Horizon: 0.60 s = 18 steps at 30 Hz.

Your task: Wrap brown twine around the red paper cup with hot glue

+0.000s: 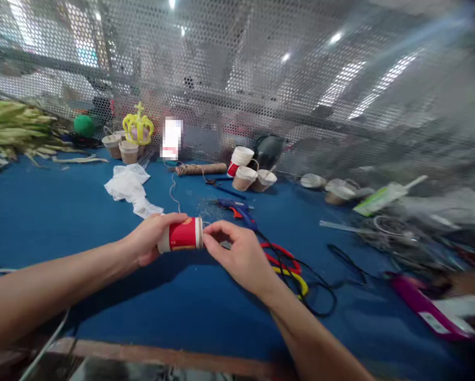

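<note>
A red and white paper cup (181,235) lies on its side in the air above the blue table (42,211). My left hand (152,239) wraps its fingers round the cup's left end. My right hand (237,254) pinches at the cup's right rim with thumb and fingertips. A thin string (174,191) runs from near the cup back toward a spool of twine (201,169). A blue glue gun (235,207) lies just behind my right hand.
Paper cups wrapped in twine (250,177) stand at the back centre, more cups with a yellow crown (137,127) at back left. White crumpled paper (129,186), dried leaves (10,129), black cables (320,296), scissors with red and yellow handles (285,262), a magenta box (423,304). A perforated metal screen backs the table.
</note>
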Each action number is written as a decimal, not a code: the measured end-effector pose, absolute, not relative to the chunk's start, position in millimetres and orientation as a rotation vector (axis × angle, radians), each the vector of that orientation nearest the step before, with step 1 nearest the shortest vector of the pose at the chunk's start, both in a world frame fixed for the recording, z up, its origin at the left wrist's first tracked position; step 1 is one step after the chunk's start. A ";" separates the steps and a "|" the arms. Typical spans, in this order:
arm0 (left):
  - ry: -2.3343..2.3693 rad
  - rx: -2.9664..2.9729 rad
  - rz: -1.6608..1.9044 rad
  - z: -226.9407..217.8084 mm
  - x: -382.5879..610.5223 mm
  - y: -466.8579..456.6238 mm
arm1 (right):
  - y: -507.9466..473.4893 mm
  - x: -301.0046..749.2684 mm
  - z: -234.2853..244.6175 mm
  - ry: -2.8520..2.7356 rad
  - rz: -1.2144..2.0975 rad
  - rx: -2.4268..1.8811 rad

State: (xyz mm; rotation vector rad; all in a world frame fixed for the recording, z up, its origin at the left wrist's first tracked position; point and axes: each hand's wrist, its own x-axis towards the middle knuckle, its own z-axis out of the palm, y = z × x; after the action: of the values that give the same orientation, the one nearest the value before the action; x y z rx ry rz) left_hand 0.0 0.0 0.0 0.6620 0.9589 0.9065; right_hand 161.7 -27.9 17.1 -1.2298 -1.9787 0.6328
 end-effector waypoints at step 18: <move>0.964 0.892 1.056 4.5 -0.6 -12.2 | -26.6 162.5 23.6 -1.878 0.881 -1.241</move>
State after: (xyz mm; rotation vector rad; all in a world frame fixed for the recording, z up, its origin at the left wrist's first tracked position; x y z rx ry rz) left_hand -0.6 -12.2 4.5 0.8917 0.9639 1.0565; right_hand 162.5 -26.6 23.6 -1.2409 -1.8783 0.8805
